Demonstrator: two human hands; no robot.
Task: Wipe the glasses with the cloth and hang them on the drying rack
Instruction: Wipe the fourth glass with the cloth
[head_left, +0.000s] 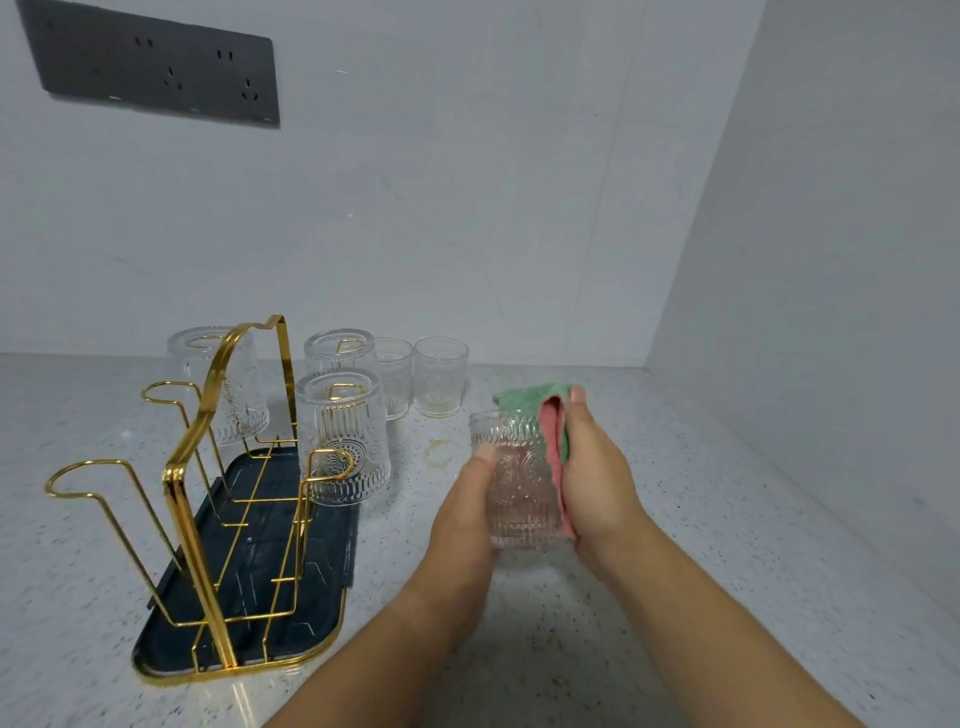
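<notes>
The ribbed clear drinking glass (519, 483) stands upright between the hands. The left hand (462, 514) grips one side with its thumb at the rim, and the right hand (597, 478) wraps the green-and-pink cloth (550, 426) against the other. If the left grip loosens during rubbing, the glass could slip. Carried left toward the gold wire drying rack (197, 467), it may knock the inverted glass (345, 436) hanging nearest that hand.

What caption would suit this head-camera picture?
Left hand holds a glass, right hand presses a cloth to it, beside the rack.
</notes>
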